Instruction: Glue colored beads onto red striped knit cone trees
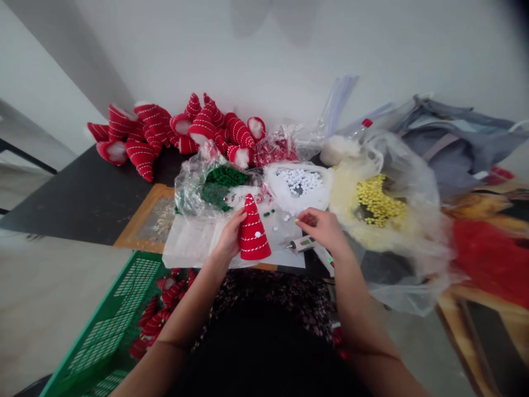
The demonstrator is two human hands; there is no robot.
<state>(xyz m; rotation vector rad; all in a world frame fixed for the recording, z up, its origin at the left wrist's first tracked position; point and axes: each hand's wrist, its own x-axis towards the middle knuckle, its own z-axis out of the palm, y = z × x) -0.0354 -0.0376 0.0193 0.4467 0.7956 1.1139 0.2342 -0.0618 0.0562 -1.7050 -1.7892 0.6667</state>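
Observation:
My left hand (232, 234) grips the left side of a red cone hat (253, 242) with white stitched stripes, held upright over white paper (190, 240). One white pompom (258, 234) sits on the hat's front. To the right, the fingers of my right hand (317, 225) are pinched together; a small pale yellowish thing seems to show at the fingertips, too small to make out. Just below that hand lies a white glue gun (305, 242) with a metal tip and a green light. Loose green and white pompoms lie between hat and right hand.
Behind are bags of green pompoms (226, 176), white pompoms (300, 181) and yellow pompoms (378, 201). Stuffed red cones (155, 124) are piled by the wall. A green crate (111, 309) with more cones stands lower left; red fabric (490, 262) lies right.

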